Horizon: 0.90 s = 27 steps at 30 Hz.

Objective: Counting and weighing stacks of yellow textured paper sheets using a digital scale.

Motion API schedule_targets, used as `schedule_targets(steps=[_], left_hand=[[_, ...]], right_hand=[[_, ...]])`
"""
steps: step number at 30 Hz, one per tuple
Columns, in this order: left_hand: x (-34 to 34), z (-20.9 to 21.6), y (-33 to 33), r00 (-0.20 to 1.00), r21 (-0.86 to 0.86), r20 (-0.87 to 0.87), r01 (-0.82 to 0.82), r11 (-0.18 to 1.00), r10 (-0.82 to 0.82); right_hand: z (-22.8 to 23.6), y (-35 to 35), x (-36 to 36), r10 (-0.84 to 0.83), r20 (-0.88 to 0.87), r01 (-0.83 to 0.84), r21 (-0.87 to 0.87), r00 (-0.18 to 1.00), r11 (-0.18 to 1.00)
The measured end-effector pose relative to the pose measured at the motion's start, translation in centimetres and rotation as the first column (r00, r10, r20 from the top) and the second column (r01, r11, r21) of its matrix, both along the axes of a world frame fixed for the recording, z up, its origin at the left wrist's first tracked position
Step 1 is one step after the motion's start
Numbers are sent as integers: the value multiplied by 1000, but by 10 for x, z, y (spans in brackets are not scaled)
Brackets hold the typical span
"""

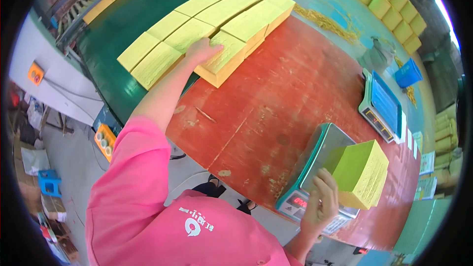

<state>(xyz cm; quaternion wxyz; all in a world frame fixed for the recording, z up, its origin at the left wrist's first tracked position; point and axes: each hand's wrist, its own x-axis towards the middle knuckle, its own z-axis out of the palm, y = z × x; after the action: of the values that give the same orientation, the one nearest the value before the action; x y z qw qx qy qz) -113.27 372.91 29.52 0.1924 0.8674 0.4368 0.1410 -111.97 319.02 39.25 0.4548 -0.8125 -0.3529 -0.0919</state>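
Near the edge of a group of yellow blocks (212,15), which look like stacked paper, my left hand (201,51) grips the nearest yellow block (226,59). Its thumb lies across the block's top, while the other fingers are partly hidden at the gap beside it. To the right, another yellow block (362,172) rests tilted in view on a scale (320,152) with a lit red display. My right hand (320,202) hovers by the scale's near end, beside that block, fingers loosely bent and apart, holding nothing.
A green belt surface (108,69) adjoins the worn red table (256,128). A second scale with a blue tray (385,101) stands at the table's right edge. Beyond are a blue bin (409,73), yellow scraps on the floor (325,19) and piled yellow rolls (384,0).
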Motion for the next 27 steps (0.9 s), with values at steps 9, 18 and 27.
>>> schedule_targets(steps=[9,18,27], left_hand=[[-11,24,-143,562,-215,-28,804,554,-827],[-140,14,-262,680,-116,614,581,806,-402],[-239,-47,-341,745,-908,306,415,-53,592]], right_hand=[[-20,97,-1,156,-1,-156,-62,988,986],[-80,62,-18,115,-363,-225,-278,925,934],[-93,43,-70,153,-376,-254,-234,914,938]])
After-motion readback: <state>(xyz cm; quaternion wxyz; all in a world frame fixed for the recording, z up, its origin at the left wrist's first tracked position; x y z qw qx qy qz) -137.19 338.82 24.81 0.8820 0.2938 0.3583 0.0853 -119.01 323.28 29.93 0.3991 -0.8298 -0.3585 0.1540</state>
